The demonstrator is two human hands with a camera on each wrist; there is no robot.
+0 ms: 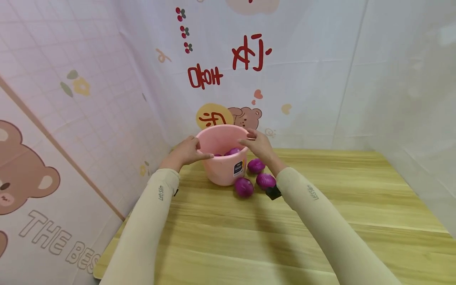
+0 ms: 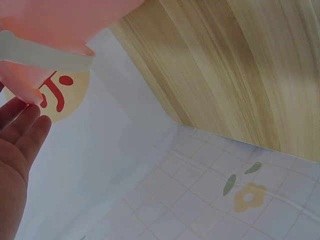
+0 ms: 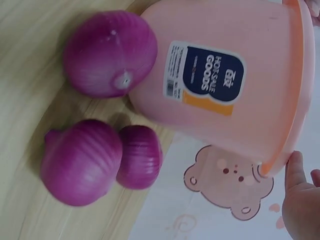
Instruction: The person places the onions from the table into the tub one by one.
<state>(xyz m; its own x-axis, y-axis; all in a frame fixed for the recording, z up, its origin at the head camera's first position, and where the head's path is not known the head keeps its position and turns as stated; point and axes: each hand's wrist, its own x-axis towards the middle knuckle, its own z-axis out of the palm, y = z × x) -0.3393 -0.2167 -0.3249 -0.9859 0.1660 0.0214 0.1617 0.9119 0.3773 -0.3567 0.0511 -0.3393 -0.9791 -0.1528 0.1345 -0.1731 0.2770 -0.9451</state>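
A pink plastic bucket (image 1: 221, 174) stands upright on the wooden table, a label on its side. My left hand (image 1: 189, 151) grips the left of its rim, thumb along the front edge. The right hand (image 1: 259, 143) holds the rim at the right, thumb over the inside. Purple onions (image 1: 232, 151) show partly inside the bucket; how many lie there is hidden. Three more rest outside at its right: a front onion (image 3: 111, 54), a middle onion (image 3: 82, 162) and a back onion (image 3: 141, 157). In the left wrist view, a whitish handle (image 2: 45, 55) crosses the bucket's side.
The wooden table (image 1: 338, 206) reaches forward and right of the bucket. A white printed cloth wall (image 1: 303, 79) rises close behind the bucket, and a gridded one (image 1: 89, 130) stands at the left. A black strap piece (image 1: 273, 192) sits at my right wrist, near the onions.
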